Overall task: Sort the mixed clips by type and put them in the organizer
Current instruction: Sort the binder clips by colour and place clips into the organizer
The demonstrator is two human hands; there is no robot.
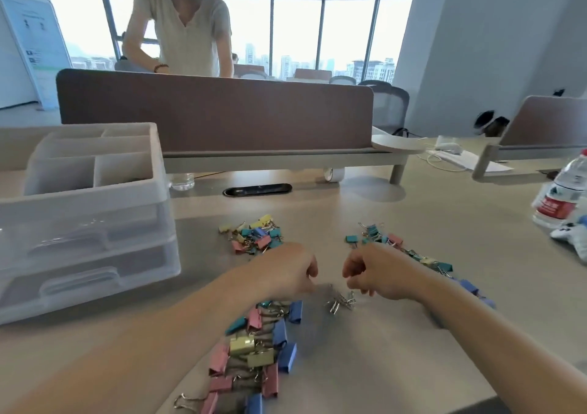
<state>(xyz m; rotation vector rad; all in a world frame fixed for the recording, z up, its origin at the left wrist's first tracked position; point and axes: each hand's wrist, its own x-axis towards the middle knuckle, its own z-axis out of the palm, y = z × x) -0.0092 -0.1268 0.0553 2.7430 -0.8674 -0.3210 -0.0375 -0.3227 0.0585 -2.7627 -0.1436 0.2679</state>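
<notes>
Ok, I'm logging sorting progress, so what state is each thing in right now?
organizer: both drawers shut, no clips seen in its top compartments.
large clips: loose mixed-colour heap on the table.
left small-clip heap: loose on the table.
right small-clip heap: loose, strung out on the table.
silver clips: small cluster between the hands.
left hand: fingers curled, hold unclear.
right hand: fingers curled, hold unclear.
water bottle: standing.
</notes>
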